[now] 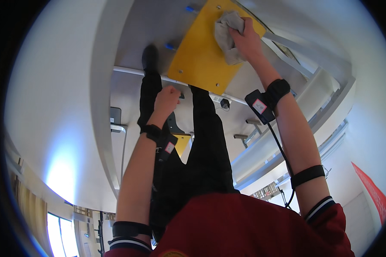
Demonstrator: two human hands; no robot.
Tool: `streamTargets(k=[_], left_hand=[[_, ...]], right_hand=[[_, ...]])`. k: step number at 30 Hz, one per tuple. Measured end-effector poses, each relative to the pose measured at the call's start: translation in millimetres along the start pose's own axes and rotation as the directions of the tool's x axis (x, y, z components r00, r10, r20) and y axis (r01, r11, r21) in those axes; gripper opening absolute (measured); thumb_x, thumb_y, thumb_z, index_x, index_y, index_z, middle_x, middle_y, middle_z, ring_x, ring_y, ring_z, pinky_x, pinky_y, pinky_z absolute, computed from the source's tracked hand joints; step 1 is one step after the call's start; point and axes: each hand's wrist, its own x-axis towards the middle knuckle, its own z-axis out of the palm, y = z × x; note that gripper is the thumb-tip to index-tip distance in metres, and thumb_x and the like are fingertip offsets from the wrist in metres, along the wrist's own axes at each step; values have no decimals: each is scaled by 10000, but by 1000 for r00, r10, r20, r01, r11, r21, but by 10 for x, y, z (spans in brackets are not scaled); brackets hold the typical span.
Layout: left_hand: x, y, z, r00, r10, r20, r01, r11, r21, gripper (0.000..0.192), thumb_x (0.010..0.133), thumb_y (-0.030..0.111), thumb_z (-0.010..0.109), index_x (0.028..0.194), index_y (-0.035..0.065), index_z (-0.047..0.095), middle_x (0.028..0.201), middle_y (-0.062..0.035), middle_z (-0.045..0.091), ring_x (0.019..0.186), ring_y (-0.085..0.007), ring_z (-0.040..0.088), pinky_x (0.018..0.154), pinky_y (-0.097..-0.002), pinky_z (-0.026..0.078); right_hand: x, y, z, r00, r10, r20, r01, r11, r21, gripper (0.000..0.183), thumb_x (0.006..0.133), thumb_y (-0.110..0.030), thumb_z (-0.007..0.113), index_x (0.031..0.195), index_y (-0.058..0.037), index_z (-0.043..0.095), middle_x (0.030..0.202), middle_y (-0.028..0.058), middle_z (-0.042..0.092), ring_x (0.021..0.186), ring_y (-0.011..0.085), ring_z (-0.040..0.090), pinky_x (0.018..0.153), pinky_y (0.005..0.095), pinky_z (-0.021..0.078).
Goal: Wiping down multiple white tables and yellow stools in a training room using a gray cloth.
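Note:
My right hand (pixel 248 40) grips a crumpled grey cloth (pixel 225 38) and presses it against a yellow board (pixel 199 54) with metal bolt heads near its corners. The cloth covers part of the board's right side. Nearer to me, my left hand (pixel 167 101) hangs over my left leg with its fingers curled in. Nothing shows inside it, and it is apart from the board. Both wrists wear black straps with small black boxes.
White tabletops curve along the left (pixel 51 96) and right (pixel 350 96). A black plug (pixel 225 103) sits in a white power strip on the floor. Behind my legs shows another yellow panel (pixel 181 143). A red banner (pixel 373 192) is at far right.

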Motion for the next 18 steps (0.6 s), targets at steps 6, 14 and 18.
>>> streamTargets(k=[6,14,18], left_hand=[[-78,153,69,1000,-17,9,19,977,-211,212,799,183,489,865,-2,567,715,-96,619,608,-182,619,543,-271,488],[31,2,23,994,-76,78,89,980,-176,239,793,232,444,868,57,588,758,-110,636,655,-221,624,655,-326,491],[34,-96,182,996,29,84,-41,988,150,238,792,247,465,849,28,542,702,-83,615,607,-180,607,573,-294,478]], right_hand=[[307,-81,-55,999,12,36,-2,971,-240,442,797,-317,523,1158,-98,393,944,238,591,901,415,549,749,458,436],[816,0,30,971,-237,35,232,892,-388,451,789,-263,504,1204,-157,364,1032,292,525,940,461,513,759,502,440],[835,-36,278,984,-173,40,174,884,-434,474,778,-263,525,1207,-160,351,1049,315,492,933,471,510,742,514,442]])
